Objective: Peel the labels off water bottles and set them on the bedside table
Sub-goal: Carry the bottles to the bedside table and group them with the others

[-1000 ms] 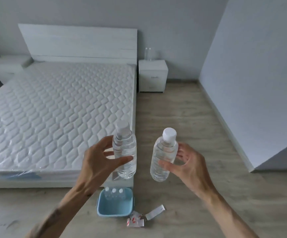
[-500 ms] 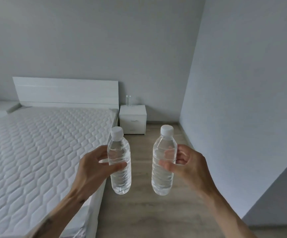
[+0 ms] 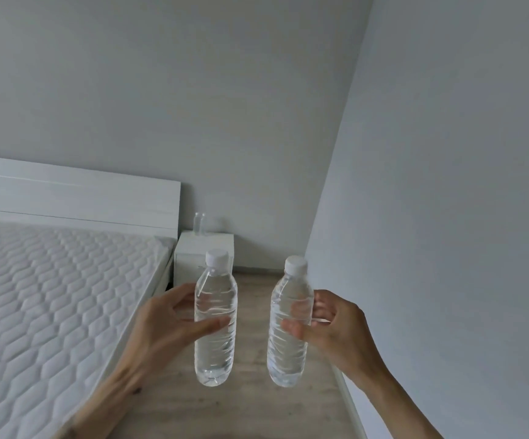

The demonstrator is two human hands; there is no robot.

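Observation:
I hold two clear, label-free water bottles with white caps upright in front of me. My left hand (image 3: 161,324) grips the left bottle (image 3: 215,346) around its middle. My right hand (image 3: 336,331) grips the right bottle (image 3: 288,353) the same way. Behind them, at the far wall, stands the white bedside table (image 3: 193,248), partly hidden by the left bottle. A clear bottle (image 3: 199,224) stands on its top.
A bed with a white quilted mattress (image 3: 50,296) and white headboard (image 3: 76,198) fills the left. A grey wall (image 3: 446,217) runs close along the right. A strip of wooden floor (image 3: 250,407) leads between them to the bedside table.
The view has tilted up and moved forward along the bed; the blue basket and peeled labels on the floor have dropped out of sight. Both hands keep their bottles, and the bedside table looks nearer.

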